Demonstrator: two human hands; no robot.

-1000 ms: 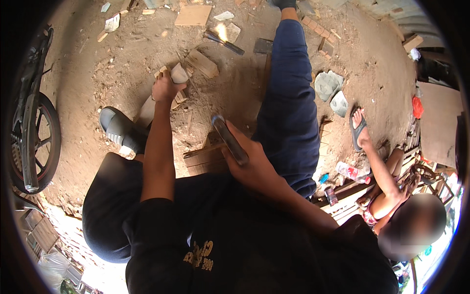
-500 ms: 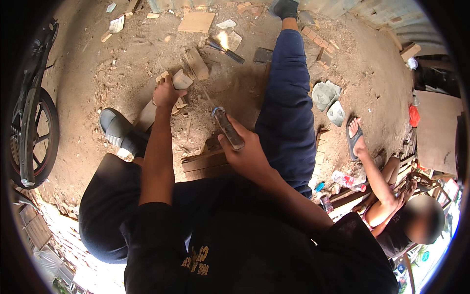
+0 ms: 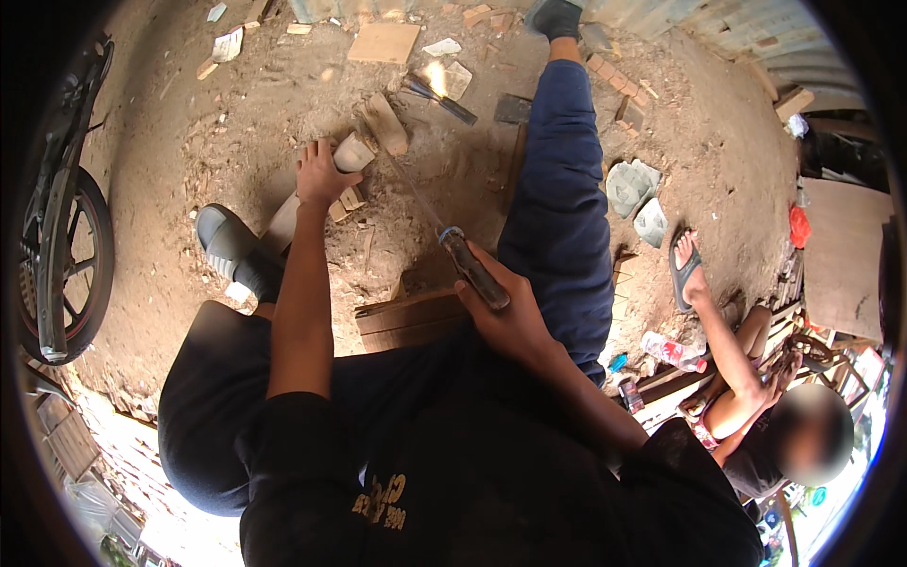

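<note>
My right hand (image 3: 510,307) is wrapped around the dark handle of a handsaw (image 3: 477,269) with a blue collar. Its thin blade, seen as a narrow line without visible teeth, runs forward and left toward the wood beside my left hand. My left hand (image 3: 322,175) grips a pale wooden block (image 3: 354,151), its fingers over the far side and thumb toward the blade. Small wood offcuts (image 3: 350,200) show beneath that hand. Just beyond the block lies a flat wooden piece (image 3: 385,123). Whether the blade touches wood cannot be made out.
Wooden boards (image 3: 406,319) lie close to my lap. Farther off are a dark tool (image 3: 439,99) and a square board (image 3: 384,42). A motorbike wheel (image 3: 80,265) stands left. At right, a person in sandals (image 3: 737,364) sits near a plastic bottle (image 3: 673,351).
My right hand has drawn the handsaw back toward me and to the right, showing more blade. The fingers of my left hand have shifted and straightened over the wood.
</note>
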